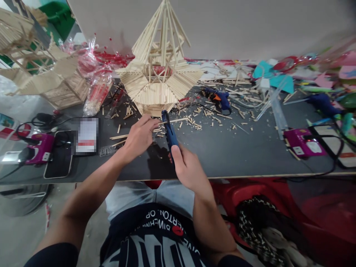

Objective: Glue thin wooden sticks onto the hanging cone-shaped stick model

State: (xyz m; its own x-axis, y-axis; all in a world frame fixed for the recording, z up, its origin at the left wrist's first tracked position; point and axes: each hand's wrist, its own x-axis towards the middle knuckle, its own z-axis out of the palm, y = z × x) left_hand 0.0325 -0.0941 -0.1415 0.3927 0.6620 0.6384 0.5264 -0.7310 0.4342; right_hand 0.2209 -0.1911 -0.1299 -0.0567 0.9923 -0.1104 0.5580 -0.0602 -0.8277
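Note:
My left hand (141, 136) pinches a thin wooden stick (178, 120) between thumb and fingers. That stick lies across the head of a dark blue hand cutter (171, 135), which looks like pliers. Around the cutter's handles my right hand (190, 167) is closed, thumb on top. Whether the jaws touch the stick I cannot tell. Just beyond both hands stands a model built of wooden sticks (157, 92), with a pointed, open-ribbed top and flared panels below. A clear plastic piece (109, 150) and a few loose sticks (119, 137) lie left of my left hand.
Cut stick bits (196, 122) litter the dark table (239, 155). A blue glue gun (219, 99) lies right of the model. Two phones (58, 154) and a purple power box (40, 148) are at left; another purple box (304, 142) is at right. A second stick model (65, 87) stands left.

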